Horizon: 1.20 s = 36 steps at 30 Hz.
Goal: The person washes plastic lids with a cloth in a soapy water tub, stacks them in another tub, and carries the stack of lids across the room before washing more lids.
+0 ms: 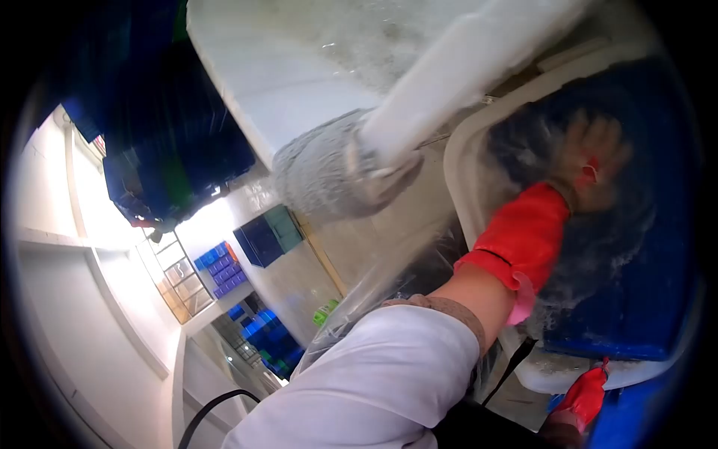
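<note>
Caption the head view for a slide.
Red-sleeved left hand spread over a wet blue panel in a white tub.

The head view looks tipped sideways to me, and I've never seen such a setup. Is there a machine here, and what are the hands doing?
No machine is at work: these are a person's own bare hands. The one picture comes from a camera worn on that person's head, so it tilts with it.

The left hand, past a red sleeve cover, is spread over a large blue piece with foamy water, inside a white tub. It does not seem to grip anything. Another red cover, seemingly on the right arm, shows at the tub's near edge; I cannot make out that hand's grip. The grey textured thing is too blurred to name. Stacked purple crates stand in the background.
</note>
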{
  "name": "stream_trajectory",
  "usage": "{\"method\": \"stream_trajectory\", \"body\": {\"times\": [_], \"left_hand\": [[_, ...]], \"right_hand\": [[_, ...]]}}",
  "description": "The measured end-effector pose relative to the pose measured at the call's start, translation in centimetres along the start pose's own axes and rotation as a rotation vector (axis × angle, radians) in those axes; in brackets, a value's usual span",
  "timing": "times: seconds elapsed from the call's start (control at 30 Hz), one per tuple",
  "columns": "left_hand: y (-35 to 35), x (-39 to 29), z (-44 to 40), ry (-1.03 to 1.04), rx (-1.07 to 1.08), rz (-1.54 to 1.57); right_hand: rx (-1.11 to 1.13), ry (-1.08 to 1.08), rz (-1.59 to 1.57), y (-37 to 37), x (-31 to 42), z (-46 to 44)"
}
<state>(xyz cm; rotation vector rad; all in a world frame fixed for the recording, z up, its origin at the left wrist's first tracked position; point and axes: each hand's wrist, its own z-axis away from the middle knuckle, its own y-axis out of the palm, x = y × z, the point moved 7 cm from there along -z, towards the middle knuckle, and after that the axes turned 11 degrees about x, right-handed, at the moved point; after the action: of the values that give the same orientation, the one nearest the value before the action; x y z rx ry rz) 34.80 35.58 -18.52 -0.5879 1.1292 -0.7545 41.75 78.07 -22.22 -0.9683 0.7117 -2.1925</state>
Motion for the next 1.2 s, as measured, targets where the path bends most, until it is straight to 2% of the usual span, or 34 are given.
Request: {"method": "stream_trajectory", "body": {"times": [0.07, 0.1, 0.17, 0.3, 0.4, 0.47, 0.53, 0.57, 0.63, 0.67, 0.7, 0.73, 0.8, 0.83, 0.87, 0.9, 0.97, 1.1, 1.2], "left_hand": [[-1.2, -0.6, -1.0, -0.078, 0.319, -0.073], [0.8, 0.2, -0.2, -0.088, 0.3, -0.073], [1.5, -0.1, 2.3, -0.086, -0.295, -0.062], [1.6, 0.0, 8.6, -0.193, -0.294, -0.09], [4.2, 1.2, 12.0, -0.282, -0.118, -0.099], [2.6, 0.1, 14.4, -0.178, -0.32, -0.274], [2.6, 0.6, 16.0, -0.175, -0.312, -0.224], [3.2, -0.1, 15.9, -0.152, -0.283, -0.151], [0.2, -1.0, 15.5, -0.168, -0.127, 0.002], [0.4, -0.4, 14.9, -0.123, -0.197, 0.037], [0.1, -0.3, 14.3, 0.046, -0.465, -0.025], [2.4, 1.4, 12.9, -0.013, -0.34, -0.08], [-1.3, 0.2, 7.9, 0.063, -0.053, 0.091], [-1.6, -0.1, 7.0, 0.078, -0.14, -0.072], [-1.7, -0.3, 6.4, 0.086, -0.231, -0.236], [-1.2, 0.5, 4.8, 0.125, -0.213, -0.226], [0.0, 3.1, 1.1, 0.057, -0.231, -0.151], [2.8, 3.1, -1.5, -0.199, 0.082, -0.043], [3.3, 2.7, -1.9, -0.077, -0.098, -0.116]], "right_hand": [[0.042, 0.012, -0.022, 0.2, -0.5, -0.5], [0.057, 0.011, -0.039, 0.8, -1.2, -0.7], [0.108, 0.012, -0.059, 0.9, -1.4, -0.7], [0.16, 0.023, -0.151, 0.0, -2.3, -0.5], [0.222, 0.043, -0.237, -0.3, -3.8, -1.2], [0.257, 0.058, -0.315, -0.6, -4.6, -2.2], [0.266, 0.089, -0.415, -2.0, -5.4, -2.9], [0.264, 0.107, -0.467, -3.1, -6.3, -3.1], [0.228, 0.126, -0.598, -5.4, -8.2, -3.5], [0.202, 0.137, -0.662, -6.1, -9.4, -3.5], [0.175, 0.153, -0.723, -6.8, -10.4, -3.4], [0.158, 0.165, -0.768, -6.6, -11.1, -3.6], [0.119, 0.188, -0.814, -6.7, -13.9, -5.0], [0.1, 0.185, -0.807, -6.4, -15.6, -5.7], [0.031, 0.177, -0.723, -6.3, -21.3, -8.3], [-0.037, 0.174, -0.636, -6.3, -26.8, -10.8], [-0.098, 0.206, -0.658, -5.8, -27.2, -9.9], [-0.148, 0.235, -0.759, -4.0, -26.6, -8.6], [-0.164, 0.258, -0.807, -3.7, -26.5, -7.2]]}}
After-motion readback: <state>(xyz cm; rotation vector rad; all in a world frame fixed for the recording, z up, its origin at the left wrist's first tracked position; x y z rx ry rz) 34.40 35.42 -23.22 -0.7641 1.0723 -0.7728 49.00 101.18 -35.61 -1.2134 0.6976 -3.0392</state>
